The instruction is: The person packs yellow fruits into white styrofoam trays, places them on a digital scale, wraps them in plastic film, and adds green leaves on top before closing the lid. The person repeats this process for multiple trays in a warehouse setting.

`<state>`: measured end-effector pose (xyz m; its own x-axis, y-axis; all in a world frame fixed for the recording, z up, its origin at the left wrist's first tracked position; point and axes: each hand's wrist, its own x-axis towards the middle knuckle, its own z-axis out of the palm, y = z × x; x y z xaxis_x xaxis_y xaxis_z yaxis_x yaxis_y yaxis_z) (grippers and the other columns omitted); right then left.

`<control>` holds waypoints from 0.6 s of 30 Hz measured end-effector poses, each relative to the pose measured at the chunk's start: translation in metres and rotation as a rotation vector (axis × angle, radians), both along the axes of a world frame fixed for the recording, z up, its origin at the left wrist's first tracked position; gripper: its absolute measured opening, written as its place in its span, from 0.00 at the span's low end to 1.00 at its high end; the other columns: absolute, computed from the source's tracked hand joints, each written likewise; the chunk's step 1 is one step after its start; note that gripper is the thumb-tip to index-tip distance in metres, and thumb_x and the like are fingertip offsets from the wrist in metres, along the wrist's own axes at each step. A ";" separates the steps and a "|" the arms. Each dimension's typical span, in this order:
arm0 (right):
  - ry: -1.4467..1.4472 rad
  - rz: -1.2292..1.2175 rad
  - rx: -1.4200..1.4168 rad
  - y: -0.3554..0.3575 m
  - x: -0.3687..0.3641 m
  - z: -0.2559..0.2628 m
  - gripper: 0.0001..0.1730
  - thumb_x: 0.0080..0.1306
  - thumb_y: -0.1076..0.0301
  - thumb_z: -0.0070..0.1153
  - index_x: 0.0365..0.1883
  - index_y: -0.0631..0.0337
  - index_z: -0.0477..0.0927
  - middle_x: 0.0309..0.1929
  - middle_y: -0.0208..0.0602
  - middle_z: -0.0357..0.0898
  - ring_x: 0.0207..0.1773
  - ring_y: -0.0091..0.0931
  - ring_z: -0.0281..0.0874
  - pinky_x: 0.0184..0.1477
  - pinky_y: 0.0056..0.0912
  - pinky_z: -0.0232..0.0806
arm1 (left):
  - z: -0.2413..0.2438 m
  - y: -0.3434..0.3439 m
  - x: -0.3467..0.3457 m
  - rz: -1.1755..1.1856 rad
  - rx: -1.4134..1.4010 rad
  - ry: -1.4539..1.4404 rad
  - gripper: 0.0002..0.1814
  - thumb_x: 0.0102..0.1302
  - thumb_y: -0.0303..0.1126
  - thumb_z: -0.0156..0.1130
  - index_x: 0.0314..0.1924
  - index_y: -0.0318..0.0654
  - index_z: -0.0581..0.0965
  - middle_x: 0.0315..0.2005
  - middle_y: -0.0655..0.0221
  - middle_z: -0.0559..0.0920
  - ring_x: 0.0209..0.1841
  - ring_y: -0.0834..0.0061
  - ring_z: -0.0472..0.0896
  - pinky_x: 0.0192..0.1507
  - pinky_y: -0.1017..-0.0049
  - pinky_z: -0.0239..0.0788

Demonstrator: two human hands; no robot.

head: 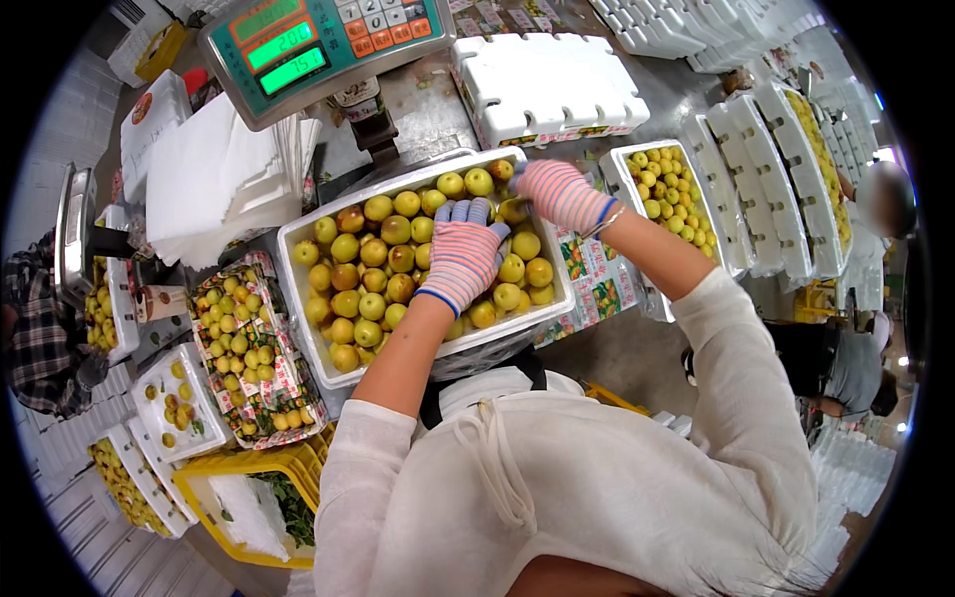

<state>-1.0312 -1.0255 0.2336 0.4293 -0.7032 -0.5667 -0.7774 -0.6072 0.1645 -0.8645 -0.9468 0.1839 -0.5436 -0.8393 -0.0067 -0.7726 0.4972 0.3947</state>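
Observation:
A white foam box point(302, 351) stands before me, filled with round yellow-green fruits point(372, 306) that look like jujubes, several with brown patches. My left hand point(466, 254), in a striped knit glove with grey fingertips, lies palm down on the fruits right of the box's middle. Its fingers are extended, and what is under the palm is hidden. My right hand point(563, 195), gloved alike, is over the box's far right corner beside a few fruits. Motion blurs its fingertips, so whether it grips a fruit is unclear.
A scale display point(328, 48) rises behind the box. Foam sheets point(224, 179) are stacked left, near a fruit-filled printed carton point(246, 351) and a yellow crate point(254, 548). An upturned foam box point(548, 86) and another fruit box point(671, 190) stand right. A co-worker's plaid sleeve point(45, 328) shows left.

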 end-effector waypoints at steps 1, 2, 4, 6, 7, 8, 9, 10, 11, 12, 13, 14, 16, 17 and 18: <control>-0.215 -0.012 -0.229 0.002 -0.011 -0.006 0.16 0.57 0.72 0.56 0.46 0.56 0.80 0.39 0.45 0.80 0.42 0.42 0.80 0.43 0.41 0.75 | -0.001 -0.001 0.000 0.008 -0.014 0.011 0.18 0.58 0.43 0.59 0.49 0.52 0.80 0.52 0.61 0.73 0.60 0.58 0.67 0.64 0.57 0.51; -0.334 -0.006 -0.318 0.001 -0.014 -0.008 0.17 0.57 0.73 0.56 0.47 0.56 0.79 0.38 0.45 0.80 0.42 0.42 0.80 0.43 0.41 0.75 | -0.001 -0.001 0.000 0.017 -0.027 0.022 0.18 0.58 0.43 0.59 0.49 0.52 0.80 0.52 0.60 0.73 0.60 0.58 0.67 0.65 0.57 0.51; -0.358 -0.053 -0.393 0.002 -0.013 -0.015 0.17 0.58 0.72 0.55 0.48 0.56 0.79 0.38 0.45 0.80 0.42 0.41 0.81 0.43 0.42 0.75 | -0.007 0.000 -0.002 0.021 -0.065 0.051 0.18 0.57 0.43 0.60 0.48 0.52 0.80 0.50 0.60 0.73 0.59 0.58 0.67 0.64 0.57 0.52; -0.178 -0.131 -0.361 -0.004 0.001 -0.026 0.15 0.59 0.71 0.54 0.46 0.56 0.80 0.38 0.44 0.80 0.43 0.41 0.81 0.43 0.42 0.75 | -0.009 0.000 0.000 0.023 -0.065 0.073 0.17 0.57 0.43 0.60 0.46 0.52 0.80 0.48 0.60 0.73 0.57 0.59 0.68 0.63 0.57 0.52; -0.174 -0.163 -0.362 -0.003 0.005 -0.027 0.14 0.60 0.70 0.53 0.45 0.56 0.80 0.38 0.45 0.81 0.43 0.41 0.81 0.42 0.43 0.75 | -0.011 0.000 0.002 0.030 -0.062 0.078 0.16 0.57 0.43 0.60 0.46 0.52 0.80 0.47 0.60 0.73 0.57 0.59 0.68 0.62 0.57 0.52; -0.170 -0.193 -0.361 -0.001 0.006 -0.023 0.12 0.61 0.69 0.52 0.43 0.56 0.81 0.39 0.45 0.81 0.43 0.40 0.81 0.42 0.43 0.75 | -0.012 0.001 -0.001 0.041 -0.080 0.084 0.14 0.58 0.43 0.59 0.44 0.53 0.80 0.45 0.61 0.73 0.55 0.60 0.68 0.61 0.57 0.53; -0.178 -0.212 -0.360 -0.002 0.014 -0.019 0.12 0.62 0.68 0.51 0.42 0.56 0.81 0.39 0.45 0.81 0.44 0.40 0.81 0.42 0.43 0.75 | -0.013 0.002 -0.001 0.042 -0.058 0.056 0.15 0.59 0.43 0.57 0.46 0.54 0.80 0.48 0.61 0.73 0.57 0.59 0.67 0.62 0.57 0.52; -0.122 -0.257 -0.309 -0.003 0.019 -0.020 0.11 0.65 0.67 0.47 0.38 0.56 0.82 0.41 0.47 0.81 0.45 0.40 0.81 0.42 0.43 0.75 | -0.017 0.003 -0.002 0.058 -0.071 0.054 0.16 0.59 0.42 0.57 0.47 0.54 0.80 0.50 0.61 0.73 0.58 0.59 0.67 0.63 0.57 0.51; -0.097 -0.315 -0.272 -0.005 0.024 -0.015 0.11 0.65 0.69 0.47 0.38 0.58 0.81 0.42 0.47 0.82 0.45 0.40 0.81 0.42 0.43 0.75 | -0.021 0.005 -0.003 0.074 -0.083 0.053 0.17 0.59 0.42 0.56 0.48 0.54 0.80 0.51 0.61 0.73 0.58 0.58 0.67 0.64 0.56 0.50; -0.096 -0.333 -0.281 -0.006 0.027 -0.017 0.10 0.64 0.69 0.47 0.38 0.59 0.80 0.41 0.47 0.82 0.44 0.40 0.82 0.43 0.43 0.75 | -0.015 0.004 -0.004 0.060 -0.038 0.025 0.17 0.59 0.42 0.56 0.49 0.54 0.79 0.53 0.61 0.72 0.59 0.58 0.66 0.64 0.56 0.50; -0.095 -0.349 -0.295 -0.008 0.029 -0.019 0.10 0.64 0.69 0.47 0.39 0.60 0.80 0.40 0.46 0.82 0.43 0.40 0.82 0.43 0.43 0.75 | -0.009 0.003 -0.003 0.048 0.003 0.000 0.18 0.60 0.42 0.56 0.50 0.53 0.79 0.55 0.61 0.71 0.60 0.58 0.66 0.65 0.56 0.49; -0.136 -0.334 -0.310 -0.009 0.029 -0.027 0.10 0.64 0.70 0.47 0.39 0.61 0.79 0.39 0.47 0.82 0.43 0.40 0.82 0.43 0.44 0.75 | -0.011 0.003 0.000 0.043 -0.005 0.014 0.18 0.60 0.41 0.55 0.50 0.52 0.79 0.56 0.61 0.71 0.61 0.58 0.66 0.65 0.55 0.49; -0.197 -0.323 -0.363 -0.011 0.025 -0.037 0.10 0.63 0.70 0.48 0.39 0.62 0.79 0.38 0.47 0.83 0.42 0.40 0.82 0.41 0.44 0.75 | -0.017 0.006 -0.002 0.046 -0.064 0.051 0.18 0.60 0.42 0.55 0.50 0.51 0.79 0.54 0.60 0.72 0.60 0.58 0.67 0.66 0.53 0.48; -0.143 -0.277 -0.362 -0.012 0.026 -0.040 0.10 0.63 0.71 0.48 0.39 0.62 0.79 0.38 0.47 0.83 0.41 0.40 0.83 0.40 0.45 0.75 | -0.025 0.008 -0.002 0.049 -0.118 0.073 0.18 0.60 0.42 0.56 0.50 0.51 0.79 0.53 0.59 0.73 0.59 0.58 0.67 0.66 0.53 0.48; -0.090 -0.230 -0.359 -0.012 0.029 -0.041 0.09 0.63 0.71 0.48 0.38 0.61 0.79 0.37 0.47 0.83 0.41 0.40 0.83 0.40 0.45 0.75 | -0.025 0.009 -0.001 0.047 -0.121 0.085 0.18 0.60 0.42 0.56 0.49 0.51 0.79 0.53 0.59 0.73 0.59 0.58 0.67 0.65 0.53 0.48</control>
<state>-1.0026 -1.0371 0.1929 0.2751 -0.9319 -0.2363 -0.9064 -0.3333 0.2595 -0.8655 -0.9380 0.1585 -0.4981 -0.8556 0.1405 -0.7626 0.5094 0.3986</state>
